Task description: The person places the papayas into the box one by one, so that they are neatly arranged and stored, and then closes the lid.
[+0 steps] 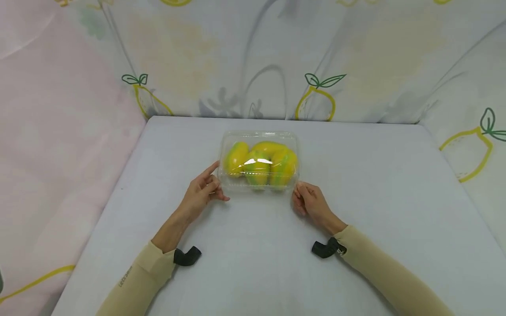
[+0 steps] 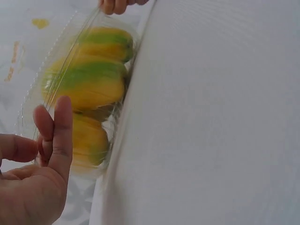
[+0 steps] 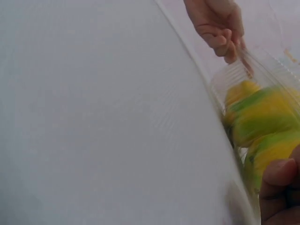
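A clear plastic clamshell box (image 1: 233, 183) lies on the white table with its lid over several yellow-green mangoes (image 1: 236, 160). At the box's near left corner, my left hand (image 1: 197, 195) pinches the rim between thumb and fingers, with the index finger stretched along the left side. The near right corner is pinched by my right hand (image 1: 312, 202), its other fingers curled under. In the left wrist view, the mangoes (image 2: 89, 84) show through the plastic beside the left hand (image 2: 40, 187). Only part of the right hand (image 3: 281, 187) appears in the right wrist view.
The white table (image 1: 375, 188) extends around the box on all sides. Behind it hangs a pale cloth backdrop (image 1: 229, 57) with lemon drawings. Black wrist mounts (image 1: 187, 256) stick out from both beige sleeves (image 1: 138, 281).
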`<state>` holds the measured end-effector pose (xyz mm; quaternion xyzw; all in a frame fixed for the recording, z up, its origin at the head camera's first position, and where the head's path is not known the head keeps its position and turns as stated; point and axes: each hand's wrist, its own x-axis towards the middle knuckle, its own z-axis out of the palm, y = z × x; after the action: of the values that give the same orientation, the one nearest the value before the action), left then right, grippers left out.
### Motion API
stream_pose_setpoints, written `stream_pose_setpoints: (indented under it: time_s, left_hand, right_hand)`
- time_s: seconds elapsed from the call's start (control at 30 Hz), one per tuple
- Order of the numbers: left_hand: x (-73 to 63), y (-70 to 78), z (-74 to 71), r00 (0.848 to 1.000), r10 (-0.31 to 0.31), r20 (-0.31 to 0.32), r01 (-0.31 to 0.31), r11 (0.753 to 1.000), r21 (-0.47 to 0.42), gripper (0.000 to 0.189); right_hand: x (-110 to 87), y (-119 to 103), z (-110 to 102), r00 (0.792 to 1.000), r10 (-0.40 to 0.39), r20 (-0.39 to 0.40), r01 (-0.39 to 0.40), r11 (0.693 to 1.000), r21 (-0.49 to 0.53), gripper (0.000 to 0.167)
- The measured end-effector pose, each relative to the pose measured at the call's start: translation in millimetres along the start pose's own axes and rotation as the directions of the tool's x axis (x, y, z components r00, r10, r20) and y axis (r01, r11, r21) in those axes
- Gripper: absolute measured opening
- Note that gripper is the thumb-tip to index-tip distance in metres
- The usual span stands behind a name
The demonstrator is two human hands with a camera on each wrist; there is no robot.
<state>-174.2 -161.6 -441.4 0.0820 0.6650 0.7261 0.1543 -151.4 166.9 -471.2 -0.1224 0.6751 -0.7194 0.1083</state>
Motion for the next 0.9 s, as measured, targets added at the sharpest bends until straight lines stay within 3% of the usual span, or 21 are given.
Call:
stream_pose_setpoints:
  time_s: [0.2,0.43,0.53,0.7,0.8,0.9]
  left_hand:
    - [2.1,-0.8,1.5,0.999,0.028,-0.045,-0.025,0.998,0.063,0.056]
    - [1.5,-0.1,1.6,0.993,0.087,-0.081,-0.075,0.987,0.139,0.054]
    - [0.5,0.5,1.9,0.991,0.095,-0.089,-0.078,0.982,0.171,0.053]
    - [0.8,-1.8,0.7,0.993,0.088,-0.077,-0.072,0.979,0.193,0.058]
    - [1.0,-2.5,-0.4,0.995,0.078,-0.062,-0.066,0.982,0.179,0.062]
    - [1.0,-2.8,-1.4,0.997,0.046,-0.055,-0.038,0.990,0.133,0.064]
  right_hand:
    - [0.3,-6.6,-2.4,0.992,0.122,0.018,-0.122,0.992,-0.012,0.040]
    - [1.6,-19.7,-3.3,0.978,0.187,0.092,-0.176,0.978,-0.110,0.055]
    - [1.4,-21.3,-4.1,0.974,0.208,0.086,-0.196,0.972,-0.128,0.059]
    - [-0.3,-17.3,-8.4,0.974,0.189,0.125,-0.174,0.978,-0.119,0.041]
    - [-1.0,-13.3,-11.6,0.972,0.148,0.180,-0.139,0.989,-0.057,0.030]
    - [-1.6,-9.7,-12.9,0.975,0.106,0.197,-0.112,0.993,0.022,0.030]
